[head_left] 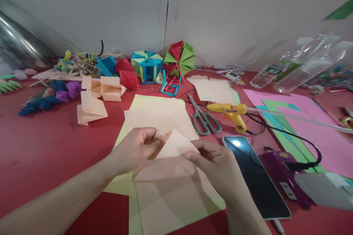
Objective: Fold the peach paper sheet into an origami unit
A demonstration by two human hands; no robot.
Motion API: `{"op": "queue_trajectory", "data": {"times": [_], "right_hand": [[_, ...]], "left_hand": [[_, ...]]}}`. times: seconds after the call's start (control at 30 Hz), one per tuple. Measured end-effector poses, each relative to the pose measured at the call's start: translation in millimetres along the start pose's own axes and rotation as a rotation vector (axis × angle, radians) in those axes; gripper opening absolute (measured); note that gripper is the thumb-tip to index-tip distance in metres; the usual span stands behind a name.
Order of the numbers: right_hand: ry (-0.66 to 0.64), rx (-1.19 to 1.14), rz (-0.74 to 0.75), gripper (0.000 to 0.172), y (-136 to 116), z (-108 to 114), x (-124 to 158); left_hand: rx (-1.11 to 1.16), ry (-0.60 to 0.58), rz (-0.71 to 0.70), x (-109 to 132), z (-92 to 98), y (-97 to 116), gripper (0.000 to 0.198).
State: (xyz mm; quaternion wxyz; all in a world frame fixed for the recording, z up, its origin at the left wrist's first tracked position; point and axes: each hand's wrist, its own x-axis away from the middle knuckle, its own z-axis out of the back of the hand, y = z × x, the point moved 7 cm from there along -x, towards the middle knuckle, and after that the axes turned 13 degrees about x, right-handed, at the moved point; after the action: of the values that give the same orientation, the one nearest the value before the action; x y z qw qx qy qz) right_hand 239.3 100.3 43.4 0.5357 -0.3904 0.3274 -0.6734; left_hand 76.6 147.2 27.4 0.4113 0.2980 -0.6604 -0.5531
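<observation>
A sheet of pale peach paper [176, 147], partly folded with a pointed flap standing up, is between my two hands. My left hand [138, 150] pinches its left side between thumb and fingers. On the right side my right hand [213, 159] grips the flap, thumb on top and fingers behind. Underneath lie more peach sheets [176, 202] on a pale yellow sheet [121, 185]. Several folded peach paper pieces [91, 108] stand at the left. Grey-handled scissors [204, 117] lie just beyond my right hand.
Right of the scissors rests a yellow glue gun [231, 112] with a black cord. A phone [253, 176] and a purple power strip [286, 176] lie at the right. Farther off are coloured paper models [179, 58], pink sheets [325, 132] and plastic bottles [306, 66] along the wall.
</observation>
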Motion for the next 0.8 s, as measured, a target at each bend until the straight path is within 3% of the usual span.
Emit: {"op": "queue_trajectory", "data": {"times": [0.13, 0.4, 0.47, 0.63, 0.7, 0.8], "right_hand": [[0.037, 0.013, -0.028, 0.028, 4, 2, -1], [0.097, -0.024, -0.057, 0.029, 11, 6, -3], [0.063, -0.067, -0.035, 0.028, 10, 3, -3], [-0.164, -0.059, 0.012, 0.027, 3, -11, -2], [-0.165, 0.010, 0.012, 0.027, 1, -12, -1], [-0.061, 0.132, 0.021, 0.027, -1, -6, -1]], "left_hand": [[0.050, -0.070, 0.069, 1, -3.2, -2, 0.024], [0.024, -0.069, 0.027, 2, -6.1, -1, 0.026], [0.012, -0.070, 0.022, 2, -7.1, 0, 0.025], [-0.049, -0.112, 0.035, 4, -12.5, 0, 0.018], [-0.056, -0.122, 0.017, 5, -14.1, 0, 0.019], [-0.037, -0.111, -0.015, 5, -13.9, -2, 0.025]]}}
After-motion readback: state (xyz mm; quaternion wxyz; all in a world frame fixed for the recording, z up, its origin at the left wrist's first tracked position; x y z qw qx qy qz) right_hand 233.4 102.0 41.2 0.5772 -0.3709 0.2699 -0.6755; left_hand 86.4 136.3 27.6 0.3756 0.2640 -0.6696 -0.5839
